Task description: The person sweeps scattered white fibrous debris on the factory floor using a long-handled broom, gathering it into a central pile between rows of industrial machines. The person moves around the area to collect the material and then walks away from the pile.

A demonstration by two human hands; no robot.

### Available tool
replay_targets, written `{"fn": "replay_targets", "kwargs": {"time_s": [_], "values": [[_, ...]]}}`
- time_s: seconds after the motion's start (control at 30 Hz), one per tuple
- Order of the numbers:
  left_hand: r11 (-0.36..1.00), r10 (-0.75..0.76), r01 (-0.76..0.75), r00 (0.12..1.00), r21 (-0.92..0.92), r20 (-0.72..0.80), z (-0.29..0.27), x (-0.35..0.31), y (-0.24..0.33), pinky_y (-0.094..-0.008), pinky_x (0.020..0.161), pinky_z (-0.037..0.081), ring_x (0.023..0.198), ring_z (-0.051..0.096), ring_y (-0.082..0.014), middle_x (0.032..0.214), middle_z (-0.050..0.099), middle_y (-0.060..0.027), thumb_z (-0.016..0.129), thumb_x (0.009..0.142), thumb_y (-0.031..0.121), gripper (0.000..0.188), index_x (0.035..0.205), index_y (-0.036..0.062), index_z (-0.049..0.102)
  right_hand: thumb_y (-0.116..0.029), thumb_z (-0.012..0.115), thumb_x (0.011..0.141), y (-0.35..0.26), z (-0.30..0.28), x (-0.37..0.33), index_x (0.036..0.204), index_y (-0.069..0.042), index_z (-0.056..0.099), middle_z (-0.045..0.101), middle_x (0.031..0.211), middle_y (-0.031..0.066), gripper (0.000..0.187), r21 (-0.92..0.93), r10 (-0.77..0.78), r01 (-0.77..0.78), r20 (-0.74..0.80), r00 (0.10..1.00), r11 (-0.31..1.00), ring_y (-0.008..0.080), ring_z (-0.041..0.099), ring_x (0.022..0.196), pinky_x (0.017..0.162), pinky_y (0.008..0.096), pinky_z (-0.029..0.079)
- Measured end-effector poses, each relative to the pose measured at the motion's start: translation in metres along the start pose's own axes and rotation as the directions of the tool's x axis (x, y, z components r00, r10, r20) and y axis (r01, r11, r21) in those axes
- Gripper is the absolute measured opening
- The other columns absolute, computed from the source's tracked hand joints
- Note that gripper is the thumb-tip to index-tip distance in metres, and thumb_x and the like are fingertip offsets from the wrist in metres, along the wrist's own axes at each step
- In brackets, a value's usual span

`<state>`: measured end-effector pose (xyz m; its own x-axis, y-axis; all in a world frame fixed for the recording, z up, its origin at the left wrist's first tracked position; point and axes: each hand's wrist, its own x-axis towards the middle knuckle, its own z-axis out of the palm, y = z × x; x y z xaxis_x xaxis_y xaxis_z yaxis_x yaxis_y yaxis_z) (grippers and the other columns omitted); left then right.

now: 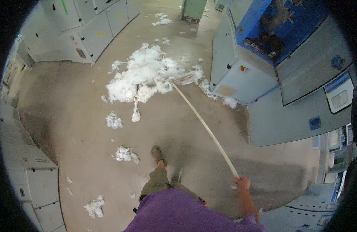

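Observation:
Out to the right, my right hand (243,183) is closed around the near end of a long pale wooden pole (205,125). The pole slants away across the floor, and its far end meets the right edge of a big heap of white fluffy fibre (147,69). Whatever is on that far end is hidden or merges with the fluff. A twisted white strand (136,112) trails from the near side of the heap. My left hand does not show.
Loose fluff tufts (125,154) lie scattered left of my foot. At right stands a blue-grey machine (244,79) with an open door panel (316,62). Grey cabinets (97,34) line the left side. A green post (193,11) rises beyond the heap.

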<state>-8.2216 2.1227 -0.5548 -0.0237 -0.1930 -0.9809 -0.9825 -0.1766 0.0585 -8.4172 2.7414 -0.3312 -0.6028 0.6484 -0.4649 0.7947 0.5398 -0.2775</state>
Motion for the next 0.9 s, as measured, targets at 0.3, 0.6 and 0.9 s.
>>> {"fn": "replay_targets", "kwargs": {"time_s": [0.3, 0.6, 0.9], "values": [[0.829, 0.177, -0.091, 0.979, -0.552, 0.104, -0.002, 0.090, 0.347, -0.0426, 0.054, 0.051, 0.066, 0.062, -0.0295, 0.082, 0.062, -0.0175, 0.043, 0.088, 0.023, 0.024, 0.093, 0.0020, 0.053, -0.015, 0.068, 0.081, -0.068, -0.021, 0.068, 0.078, 0.004, 0.065, 0.062, 0.064, 0.0101, 0.019, 0.093, 0.423, -0.422, 0.016, 0.906, 0.902, 0.0155, 0.055, 0.050, 0.044, 0.0302, 0.043], [0.822, 0.422, -0.363, 0.906, -0.438, 0.040, 0.002, 0.054, 0.557, -0.0320, 0.050, 0.046, 0.061, 0.058, -0.0220, 0.084, 0.061, -0.0125, 0.048, 0.085, 0.021, 0.018, 0.097, 0.0064, 0.050, -0.024, 0.062, 0.083, -0.134, 0.024, 0.198, 0.074, 0.000, 0.065, 0.060, 0.062, 0.0085, 0.026, 0.031, 0.180, -0.183, 0.073, 0.981, 0.983, 0.0159, 0.054, 0.049, 0.049, 0.0325, 0.044], [0.826, -0.021, 0.005, 1.000, -0.564, -0.021, 0.082, 0.034, 0.435, -0.0428, 0.050, 0.050, 0.065, 0.059, -0.0340, 0.085, 0.060, -0.0205, 0.042, 0.090, 0.024, 0.030, 0.106, -0.0010, 0.046, -0.034, 0.054, 0.084, -0.332, -0.011, 0.438, 0.069, -0.003, 0.066, 0.063, 0.071, 0.0170, 0.036, -0.626, -0.585, 0.547, 0.174, 0.792, 0.555, 0.0311, 0.061, 0.067, 0.063, 0.0436, 0.047]]}}
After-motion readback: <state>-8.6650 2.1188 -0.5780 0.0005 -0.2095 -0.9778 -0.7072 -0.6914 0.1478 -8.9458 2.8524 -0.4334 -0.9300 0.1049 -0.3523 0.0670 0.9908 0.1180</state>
